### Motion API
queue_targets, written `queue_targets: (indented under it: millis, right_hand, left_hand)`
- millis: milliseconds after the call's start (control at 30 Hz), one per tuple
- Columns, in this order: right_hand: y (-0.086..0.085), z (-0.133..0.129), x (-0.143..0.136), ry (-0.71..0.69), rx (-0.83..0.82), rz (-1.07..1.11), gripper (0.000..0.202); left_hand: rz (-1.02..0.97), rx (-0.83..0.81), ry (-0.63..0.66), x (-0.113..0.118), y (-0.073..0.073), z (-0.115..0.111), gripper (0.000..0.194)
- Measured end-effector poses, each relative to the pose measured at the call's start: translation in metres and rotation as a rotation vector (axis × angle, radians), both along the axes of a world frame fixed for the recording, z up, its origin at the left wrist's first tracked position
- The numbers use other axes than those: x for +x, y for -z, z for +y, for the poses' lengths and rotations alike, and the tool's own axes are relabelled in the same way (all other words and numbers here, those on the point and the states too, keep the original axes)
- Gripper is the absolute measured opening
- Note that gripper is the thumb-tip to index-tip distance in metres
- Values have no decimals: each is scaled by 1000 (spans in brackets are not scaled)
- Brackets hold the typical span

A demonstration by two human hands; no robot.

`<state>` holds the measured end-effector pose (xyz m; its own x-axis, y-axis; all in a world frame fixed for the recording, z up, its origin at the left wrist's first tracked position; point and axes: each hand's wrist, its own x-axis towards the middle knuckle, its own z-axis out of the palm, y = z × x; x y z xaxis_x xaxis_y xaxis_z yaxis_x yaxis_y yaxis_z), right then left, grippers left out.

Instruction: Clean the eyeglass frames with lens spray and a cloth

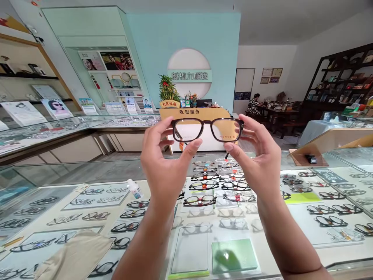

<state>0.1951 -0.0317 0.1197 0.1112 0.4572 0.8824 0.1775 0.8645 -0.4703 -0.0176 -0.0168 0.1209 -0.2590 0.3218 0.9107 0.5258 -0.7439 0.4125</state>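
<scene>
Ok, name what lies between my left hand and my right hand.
Dark-framed, clear-lensed eyeglasses span that gap, as the head view shows.

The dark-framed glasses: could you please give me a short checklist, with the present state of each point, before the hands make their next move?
1. Left hand grip on the dark-framed glasses: ok, at one end.
2. Right hand grip: ok, at the other end.
3. Front held about level: ok.
4. Thumbs off the lenses: cannot tell; both tips are near the lower rims.
5. Both temples fully unfolded: cannot tell; they are partly hidden.
6. Glass counter free of loose things: not ok; a white bottle and a beige cloth are there.
</scene>
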Motion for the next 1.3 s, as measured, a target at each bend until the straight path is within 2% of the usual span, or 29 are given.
queue_targets:
  millis: [267,433,700,1167,1300]
  right_hand:
    - [-5,0,1,126,-73,0,57]
    - [-9,-2,5,266,-82,-100,55]
    - [-10,1,10,209,-173,-185,52]
    - [-12,-1,13,239,-233,-221,50]
    - [-14,-4,12,241,-250,-209,48]
  left_hand:
    - [-50,-24,140,-3,-3,3,63]
    - [-100,-8,112,-2,-6,0,62]
    - [1,40,-38,0,-10,-12,54]
    - [69,46,-43,-5,-10,-10,58]
    - [77,47,-81,-6,-11,-10,57]
